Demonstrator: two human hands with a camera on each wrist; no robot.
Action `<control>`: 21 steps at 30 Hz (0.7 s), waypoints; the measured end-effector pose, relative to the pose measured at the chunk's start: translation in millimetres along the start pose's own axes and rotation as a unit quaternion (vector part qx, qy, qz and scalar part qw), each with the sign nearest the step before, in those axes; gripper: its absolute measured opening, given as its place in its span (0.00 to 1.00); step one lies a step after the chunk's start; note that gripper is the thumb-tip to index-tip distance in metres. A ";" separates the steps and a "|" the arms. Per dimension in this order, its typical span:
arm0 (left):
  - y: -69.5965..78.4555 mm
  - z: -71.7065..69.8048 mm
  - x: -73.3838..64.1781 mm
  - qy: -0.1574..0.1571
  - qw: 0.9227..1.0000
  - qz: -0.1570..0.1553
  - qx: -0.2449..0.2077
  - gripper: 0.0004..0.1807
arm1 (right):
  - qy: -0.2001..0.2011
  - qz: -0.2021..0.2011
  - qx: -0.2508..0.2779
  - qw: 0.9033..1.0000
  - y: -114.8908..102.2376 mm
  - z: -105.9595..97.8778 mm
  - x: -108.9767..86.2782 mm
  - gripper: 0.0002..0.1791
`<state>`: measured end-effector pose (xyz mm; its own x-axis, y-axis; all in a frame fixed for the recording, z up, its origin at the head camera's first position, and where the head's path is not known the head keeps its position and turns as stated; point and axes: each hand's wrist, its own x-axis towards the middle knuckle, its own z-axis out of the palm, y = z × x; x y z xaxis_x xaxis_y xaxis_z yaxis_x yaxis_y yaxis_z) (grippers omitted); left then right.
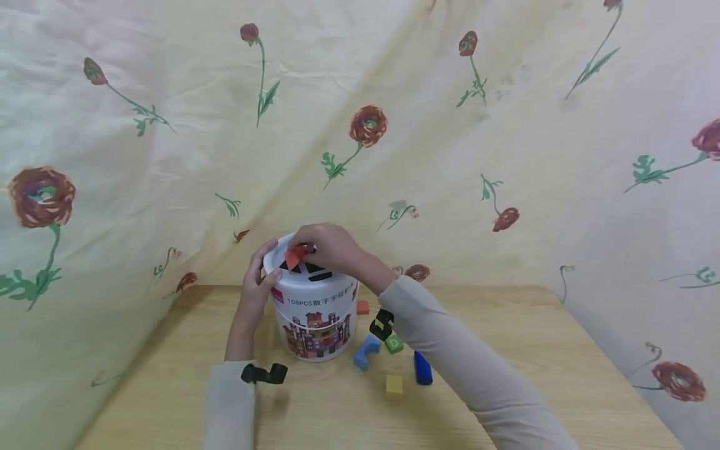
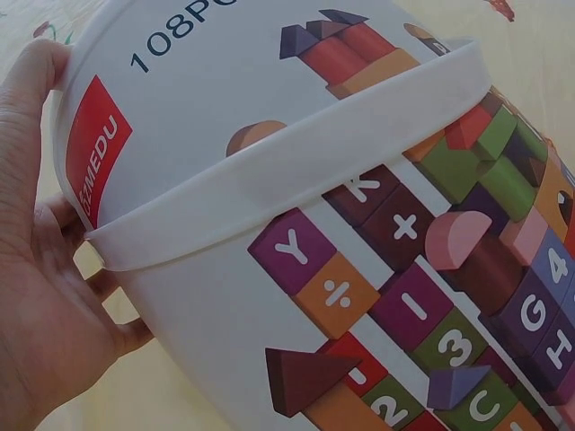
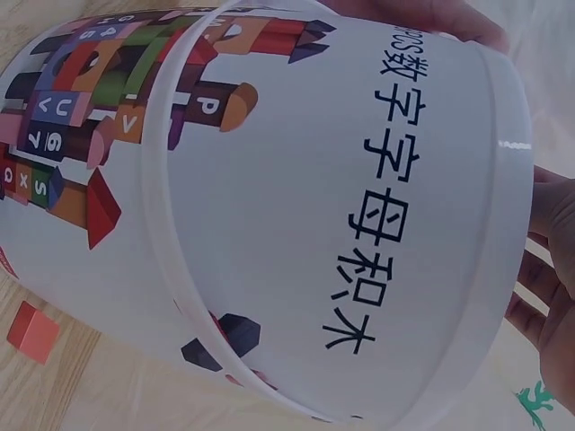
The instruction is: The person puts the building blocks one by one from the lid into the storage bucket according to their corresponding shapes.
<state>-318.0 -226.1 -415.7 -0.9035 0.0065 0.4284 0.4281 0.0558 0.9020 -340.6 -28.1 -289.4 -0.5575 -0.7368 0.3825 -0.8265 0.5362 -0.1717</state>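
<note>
A white bucket (image 1: 315, 331) printed with colourful building blocks stands upright on the table. Its white lid (image 1: 274, 257) has several dark cut-out holes. My left hand (image 1: 255, 290) grips the bucket's left side at the lid's edge, thumb toward me and fingers round the far side. The left wrist view shows this hand (image 2: 49, 260) beside the red label. Over the holes, my right hand (image 1: 329, 245) pinches an orange-red block (image 1: 293, 257), whose lower end overlaps a hole. In the right wrist view the bucket wall (image 3: 278, 197) hides the block, with the right hand (image 3: 552, 269) partly showing at the edge.
Right of the bucket lie a red block (image 1: 362, 307), a green block (image 1: 394, 344), a light blue arch block (image 1: 367, 352), a dark blue block (image 1: 423, 369) and a yellow block (image 1: 394, 386). A flowered cloth (image 1: 315, 156) hangs behind the wooden table (image 1: 495, 325).
</note>
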 end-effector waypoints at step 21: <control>-0.1 -0.6 1.8 -0.002 1.000 -0.005 -0.001 0.34 | -0.012 -0.027 -0.019 0.999 -1.1 6.8 11.8 0.13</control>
<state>-319.7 -226.7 -414.9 -0.9079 0.0107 0.4189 0.4189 0.0548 0.9064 -346.7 -40.2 -290.8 -0.5139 -0.7750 0.3678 -0.8524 0.5096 -0.1172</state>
